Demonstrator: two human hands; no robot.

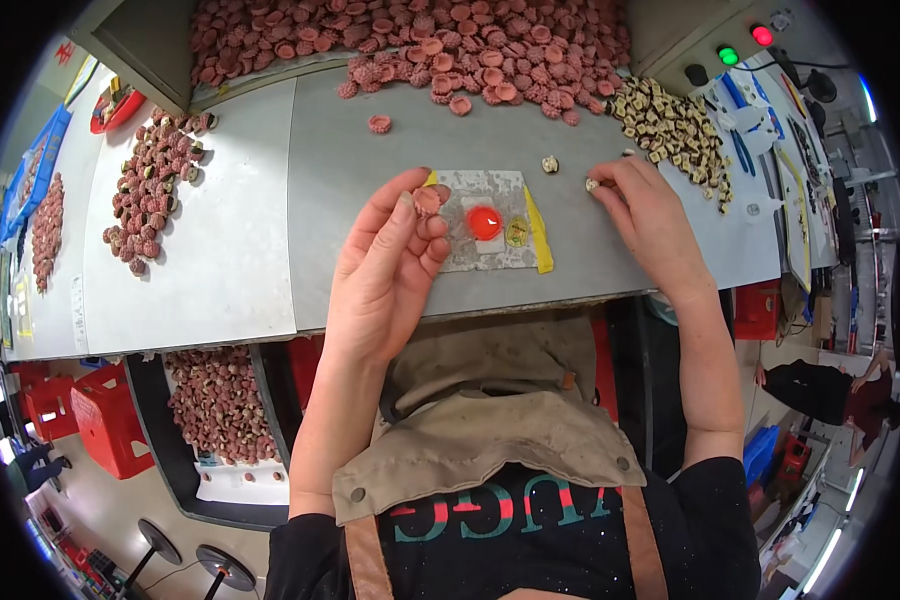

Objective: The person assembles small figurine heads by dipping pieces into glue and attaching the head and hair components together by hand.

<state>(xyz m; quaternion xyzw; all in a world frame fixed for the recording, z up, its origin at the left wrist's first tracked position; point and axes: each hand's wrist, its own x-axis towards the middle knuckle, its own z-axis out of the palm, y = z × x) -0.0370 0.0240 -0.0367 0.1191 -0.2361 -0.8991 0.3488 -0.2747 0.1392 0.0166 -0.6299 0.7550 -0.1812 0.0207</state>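
Observation:
My left hand (378,270) is raised over the near left side of a small paper mat, its thumb and fingers pinching a pink bumpy cup-shaped piece (427,202) with the hollow showing. To the right, my right hand (655,225) rests near the table top, fingertips closed on a small cream-coloured piece (592,185) that they mostly hide. A similar cream and dark piece (550,164) lies loose between my hands. On the grey-stained mat (485,260), edged with yellow tape, sit a round red dish (485,223) and a yellowish round disc (517,232).
Pink cup pieces (490,60) are heaped at the back, one lying apart (379,124). Cream and dark pieces (670,125) spread at the right, near blue-handled pliers (742,152). Joined pink and dark pieces (155,185) lie left; more fill a bin (220,405) below the table.

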